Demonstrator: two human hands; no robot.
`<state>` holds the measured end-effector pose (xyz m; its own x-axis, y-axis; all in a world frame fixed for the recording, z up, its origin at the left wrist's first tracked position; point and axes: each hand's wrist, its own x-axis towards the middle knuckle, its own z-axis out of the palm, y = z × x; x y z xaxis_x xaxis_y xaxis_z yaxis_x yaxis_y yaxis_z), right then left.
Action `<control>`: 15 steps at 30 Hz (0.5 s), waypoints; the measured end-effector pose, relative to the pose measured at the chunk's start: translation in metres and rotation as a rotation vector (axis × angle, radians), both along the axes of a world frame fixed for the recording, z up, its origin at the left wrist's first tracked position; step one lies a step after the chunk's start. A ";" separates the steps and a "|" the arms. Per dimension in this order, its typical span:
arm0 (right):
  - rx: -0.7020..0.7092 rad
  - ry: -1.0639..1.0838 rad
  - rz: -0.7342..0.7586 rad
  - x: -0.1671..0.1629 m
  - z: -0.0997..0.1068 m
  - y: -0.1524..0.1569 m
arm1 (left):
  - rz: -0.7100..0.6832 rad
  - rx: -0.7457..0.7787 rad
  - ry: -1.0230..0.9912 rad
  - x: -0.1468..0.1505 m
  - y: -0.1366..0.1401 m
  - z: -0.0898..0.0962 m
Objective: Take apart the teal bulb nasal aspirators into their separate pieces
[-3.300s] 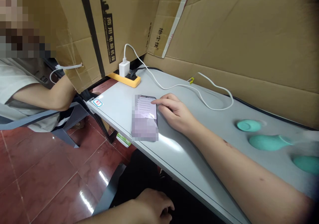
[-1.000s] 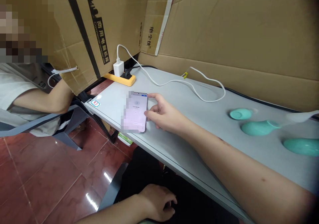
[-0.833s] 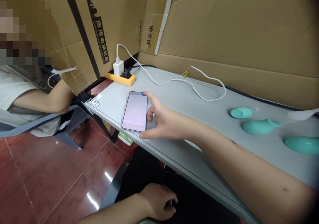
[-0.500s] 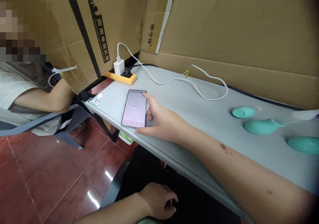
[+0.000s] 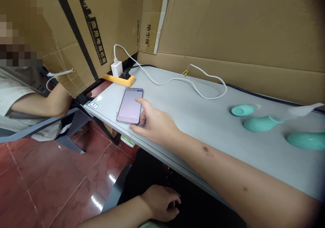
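Index finger of the right hand (image 5: 157, 123) has shifted inward over the phone (image 5: 129, 104), left of centre in the frame. Right fingers spread, gripping nothing; left hand (image 5: 162, 202), lower centre, loosely curled. Phone: probably light, stiff, slick, breakable; best held by its long edges.

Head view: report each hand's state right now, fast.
Left hand: loosely curled; whether anything is inside cannot be told.
Right hand: open, partly over the phone, not gripping it.
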<state>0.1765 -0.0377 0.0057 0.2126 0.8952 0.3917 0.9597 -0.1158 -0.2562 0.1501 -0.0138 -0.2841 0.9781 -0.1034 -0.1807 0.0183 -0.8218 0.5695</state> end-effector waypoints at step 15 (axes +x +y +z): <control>0.243 0.400 0.227 0.033 -0.003 0.007 | -0.005 -0.042 -0.004 0.003 0.004 -0.003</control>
